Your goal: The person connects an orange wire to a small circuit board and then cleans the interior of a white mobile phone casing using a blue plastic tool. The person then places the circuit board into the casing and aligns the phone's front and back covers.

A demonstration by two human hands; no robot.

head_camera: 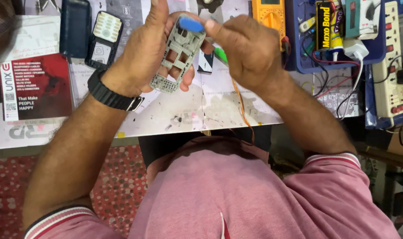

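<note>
Left hand [144, 57] grips grey phone frame [177, 59] | right hand [245, 48] pinches blue tool [191, 24] | cluttered white workbench [197, 110]

Flat red-and-white printed card [35, 86] lying at the far left of the bench, white strip down its left edge. Black-and-yellow glue package [326, 24] upright in the blue tray [298, 62] at upper right; greenish display of an orange meter [269, 2] cut off at top edge

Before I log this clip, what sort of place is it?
Most likely a small phone repair bench. The left hand holds a bare grey phone frame, the right hand a blue pry tool. A yellow multimeter and a loose keypad panel lie on the worktop.
</note>
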